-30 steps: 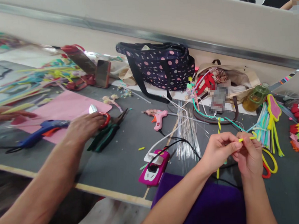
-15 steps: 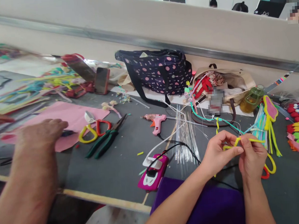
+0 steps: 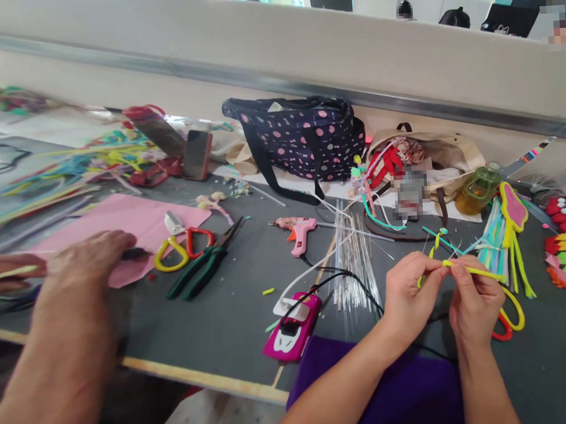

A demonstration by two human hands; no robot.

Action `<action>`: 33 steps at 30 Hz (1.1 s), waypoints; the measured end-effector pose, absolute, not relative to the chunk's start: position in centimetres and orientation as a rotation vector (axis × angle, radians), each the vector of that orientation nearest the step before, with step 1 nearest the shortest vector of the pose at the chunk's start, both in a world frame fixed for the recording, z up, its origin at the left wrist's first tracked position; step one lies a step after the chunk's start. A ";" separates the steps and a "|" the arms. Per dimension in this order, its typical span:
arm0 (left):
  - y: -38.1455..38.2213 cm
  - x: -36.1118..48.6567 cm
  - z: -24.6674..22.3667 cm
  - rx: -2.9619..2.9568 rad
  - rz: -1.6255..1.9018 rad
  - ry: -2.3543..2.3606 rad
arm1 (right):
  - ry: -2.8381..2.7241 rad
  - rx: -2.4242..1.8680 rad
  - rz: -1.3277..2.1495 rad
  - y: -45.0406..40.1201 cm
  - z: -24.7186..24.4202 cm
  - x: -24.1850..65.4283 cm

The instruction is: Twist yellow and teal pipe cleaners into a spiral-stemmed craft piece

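Observation:
My left hand (image 3: 407, 294) is closed in a pinch on a yellow pipe cleaner (image 3: 476, 272). My right hand (image 3: 475, 302) pinches the same pipe cleaner close beside it, and one end sticks out to the right. Behind my hands a twisted yellow piece (image 3: 436, 244) stands up near a teal pipe cleaner (image 3: 438, 233). Red-and-yellow scissors (image 3: 513, 310) lie partly hidden beyond my right hand. To their upper right rests a yellow-and-pink pipe cleaner piece (image 3: 513, 207) with long strands.
At left are a co-worker's hands (image 3: 91, 252) over pink sheet (image 3: 130, 215). Between us lie scissors (image 3: 173, 225), green-handled pliers (image 3: 200, 268), a pink glue gun (image 3: 301, 230), a magenta power strip (image 3: 290, 336) and silvery strips (image 3: 353, 259). A patterned bag (image 3: 302, 140) and a bottle (image 3: 478, 190) stand behind.
My hands have drawn closer together on the yellow pipe cleaner, which now looks straighter between them. The twisted yellow piece has shifted right. The co-worker's other hand shows more at the left edge.

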State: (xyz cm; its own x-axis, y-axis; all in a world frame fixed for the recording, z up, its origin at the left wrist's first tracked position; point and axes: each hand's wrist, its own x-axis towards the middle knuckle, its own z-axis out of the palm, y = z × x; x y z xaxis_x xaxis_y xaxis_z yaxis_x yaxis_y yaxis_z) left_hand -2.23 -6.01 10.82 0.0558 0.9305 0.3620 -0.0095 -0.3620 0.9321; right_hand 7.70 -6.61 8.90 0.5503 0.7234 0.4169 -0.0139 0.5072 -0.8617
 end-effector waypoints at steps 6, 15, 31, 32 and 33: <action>-5.8 -2.3 11.2 1.097 1.313 0.826 | -0.846 -0.988 0.565 -6.7 9.1 7.4; -4.8 -2.5 11.2 0.717 1.019 0.597 | -0.739 -1.049 0.718 -6.6 8.7 8.0; -2.5 -3.0 9.0 0.583 1.089 0.691 | -1.258 -1.356 0.045 -6.3 8.2 11.1; -2.3 -3.2 8.9 0.554 1.071 0.674 | -1.192 -1.382 0.018 -6.2 8.1 11.4; -2.1 -3.3 8.8 0.534 1.051 0.656 | -1.130 -1.408 0.022 -6.0 7.9 11.7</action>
